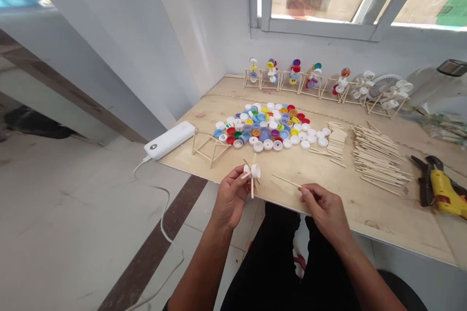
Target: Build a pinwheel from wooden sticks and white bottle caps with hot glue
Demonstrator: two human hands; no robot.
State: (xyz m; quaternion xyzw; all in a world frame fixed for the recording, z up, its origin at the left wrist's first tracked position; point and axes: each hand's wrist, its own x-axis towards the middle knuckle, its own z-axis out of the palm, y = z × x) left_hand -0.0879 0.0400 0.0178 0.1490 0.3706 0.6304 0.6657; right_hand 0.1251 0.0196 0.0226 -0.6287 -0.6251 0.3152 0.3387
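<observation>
My left hand (233, 192) pinches a small wheel of white bottle caps and wooden sticks (256, 171) above the table's front edge. Several short sticks poke out from its middle. To the right, my right hand (323, 209) holds a thin wooden stick (286, 180) between thumb and fingers; its free end points left towards the wheel, apart from it. A small frame of glued sticks (211, 148) stands on the table behind my left hand. Beyond both hands lies a spread of coloured bottle caps (268, 131).
A white power bank (170, 140) with a cable lies at the left edge. Stick piles (377, 155) and a yellow glue gun (445, 192) lie at the right. Finished cap wheels on stick frames (294, 77) line the wall, near a small fan (383, 86) and a bottle (440, 87).
</observation>
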